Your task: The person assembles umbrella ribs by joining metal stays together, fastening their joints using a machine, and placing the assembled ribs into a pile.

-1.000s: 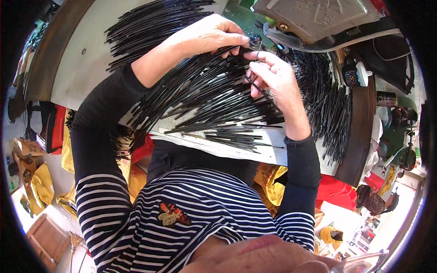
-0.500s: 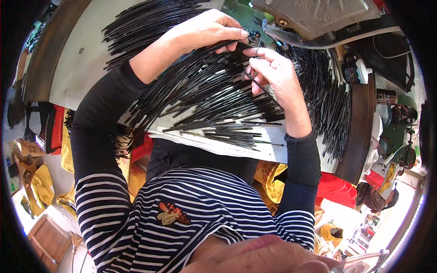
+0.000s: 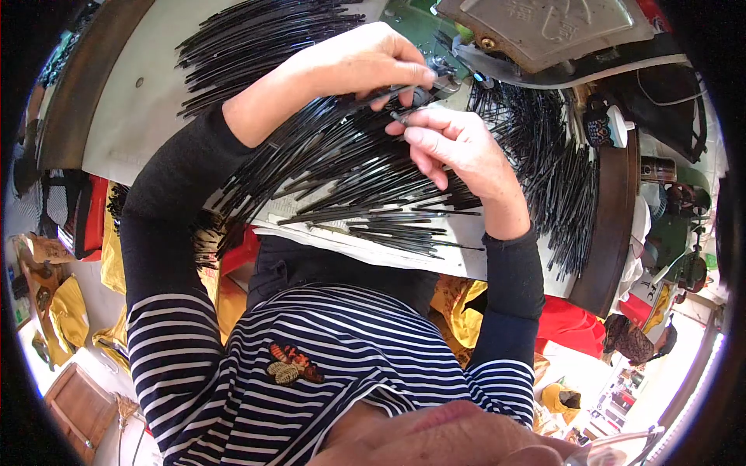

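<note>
Near the top middle, my left hand (image 3: 373, 66) reaches over the heap with bent fingers, thumb and forefinger closed on a dark piece that looks like a thin black strip. Just below and to its right is my right hand (image 3: 458, 147), its thumb and forefinger pinching a short dark end that pokes out toward the left hand; the other fingers curl loosely. Many thin black strips (image 3: 350, 179) lie fanned out under both hands. Small metal parts (image 3: 447, 74) of a machine sit just beyond the left fingertips. My fingers partly hide what they hold.
A pale metal machine head (image 3: 544, 27) overhangs the upper right, with a grey cable (image 3: 575, 76) along it. Further bunches of black strips lie at the upper left (image 3: 256, 46) and right (image 3: 559, 179). A dark patterned cup-like object with white (image 3: 618, 126) stands at the right edge.
My right hand has moved left and slightly down, closer to the left. The strip that crossed its palm no longer shows there. My left hand has shifted slightly right and down.
</note>
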{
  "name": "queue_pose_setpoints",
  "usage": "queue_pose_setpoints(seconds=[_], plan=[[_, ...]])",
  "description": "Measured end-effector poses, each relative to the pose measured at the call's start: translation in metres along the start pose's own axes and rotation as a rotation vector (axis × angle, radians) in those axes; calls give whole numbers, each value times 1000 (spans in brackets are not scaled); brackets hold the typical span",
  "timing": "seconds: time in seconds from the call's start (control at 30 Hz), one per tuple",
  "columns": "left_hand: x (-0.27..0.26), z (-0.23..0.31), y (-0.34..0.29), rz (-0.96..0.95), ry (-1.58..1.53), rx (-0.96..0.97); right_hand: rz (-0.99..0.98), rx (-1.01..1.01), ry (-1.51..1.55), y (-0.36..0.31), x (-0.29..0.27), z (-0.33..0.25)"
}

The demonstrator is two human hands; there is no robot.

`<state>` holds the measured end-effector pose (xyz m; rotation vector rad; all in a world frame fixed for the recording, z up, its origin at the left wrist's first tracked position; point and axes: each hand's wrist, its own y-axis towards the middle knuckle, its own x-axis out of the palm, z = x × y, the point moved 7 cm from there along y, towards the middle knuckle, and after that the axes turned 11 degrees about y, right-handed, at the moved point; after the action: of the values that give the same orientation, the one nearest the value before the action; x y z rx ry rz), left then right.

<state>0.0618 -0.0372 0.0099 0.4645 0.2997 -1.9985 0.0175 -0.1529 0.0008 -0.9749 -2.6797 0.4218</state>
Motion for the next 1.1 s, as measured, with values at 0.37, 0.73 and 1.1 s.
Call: queue_pose_setpoints(seconds=[0.37,0.73,1.1], plan=[[4,-15,-3,-110,-51,-123,292,-148,230,3,-51,7],[10,-13,-2,-172,-94,-111,164,-277,551,8,-68,11],[-20,-32,11,97,-22,-143,373,-529,583,-1,-96,1]])
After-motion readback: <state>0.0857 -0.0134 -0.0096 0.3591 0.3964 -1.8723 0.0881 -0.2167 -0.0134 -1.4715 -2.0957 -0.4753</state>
